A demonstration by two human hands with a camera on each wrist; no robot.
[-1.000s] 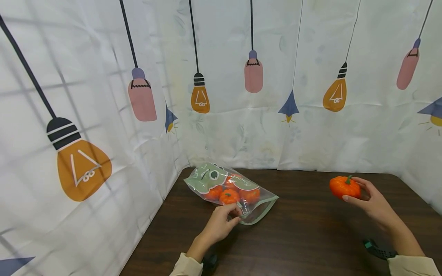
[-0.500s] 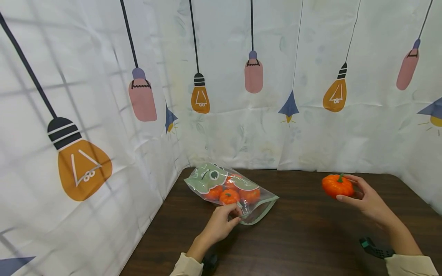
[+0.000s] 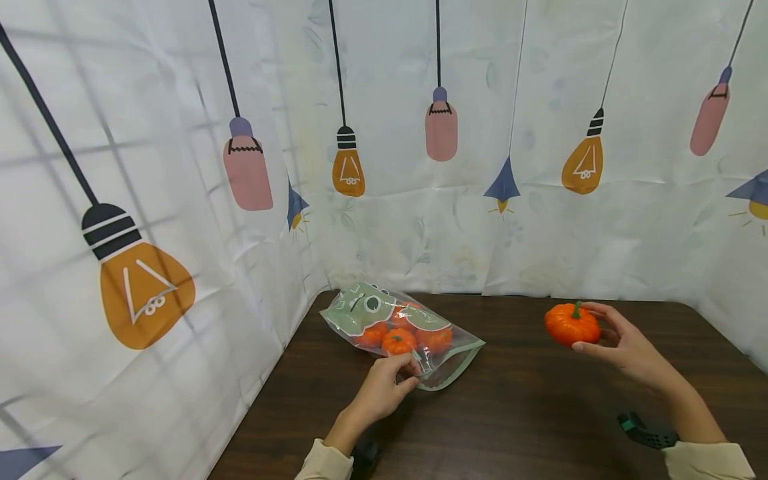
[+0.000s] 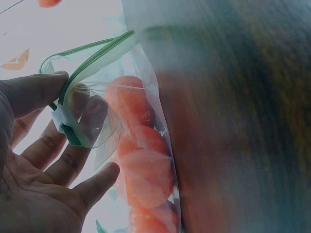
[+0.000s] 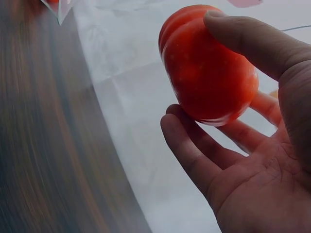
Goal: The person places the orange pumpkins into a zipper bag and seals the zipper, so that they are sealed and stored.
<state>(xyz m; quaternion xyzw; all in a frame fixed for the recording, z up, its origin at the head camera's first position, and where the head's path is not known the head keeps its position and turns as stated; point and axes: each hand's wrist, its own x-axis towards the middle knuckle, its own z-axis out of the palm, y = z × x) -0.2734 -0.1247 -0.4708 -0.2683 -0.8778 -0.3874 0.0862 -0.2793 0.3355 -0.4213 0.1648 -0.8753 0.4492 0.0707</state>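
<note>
A clear zip bag point(image 3: 366, 310) with a green printed face lies at the back left of the table, several small orange pumpkins point(image 3: 399, 341) inside it. My left hand point(image 3: 382, 389) pinches the bag's edge near its opening; in the left wrist view the thumb and fingers hold the green zip rim point(image 4: 92, 58) beside a white slider point(image 4: 60, 118), and the mouth gapes. Off to the right, my right hand point(image 3: 630, 350) holds another orange pumpkin point(image 3: 570, 325) with a green stem above the table, gripped between thumb and fingers, as the right wrist view also shows.
The dark wooden table point(image 3: 510, 413) meets a white cloth point(image 3: 408, 227) printed with hanging lamps along its back and left. A black and green wristband point(image 3: 645, 432) is on the right wrist.
My right hand has moved left with the pumpkin, toward the bag. The left hand and the bag have stayed in place.
</note>
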